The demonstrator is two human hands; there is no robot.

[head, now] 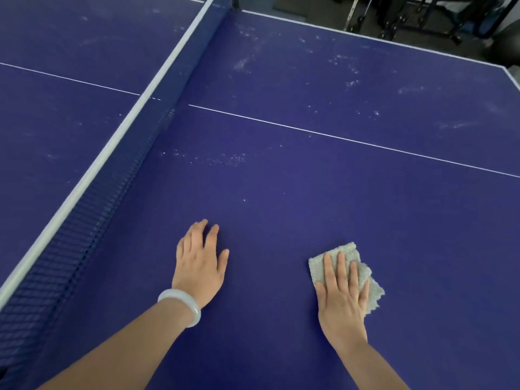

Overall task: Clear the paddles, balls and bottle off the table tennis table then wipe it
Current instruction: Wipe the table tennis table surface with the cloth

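The blue table tennis table fills the view. My right hand lies flat with straight fingers on a grey cloth, pressing it onto the near part of the table. My left hand, with a white bangle on the wrist, rests on the bare tabletop to the left of the cloth, fingers spread and slightly bent. White dusty smears mark the surface ahead of the hands and further back. No paddles, balls or bottle are in view.
The dark net with its white top band runs diagonally along the left. A white centre line crosses the table. Beyond the far edge stand dark metal frames and equipment on the floor.
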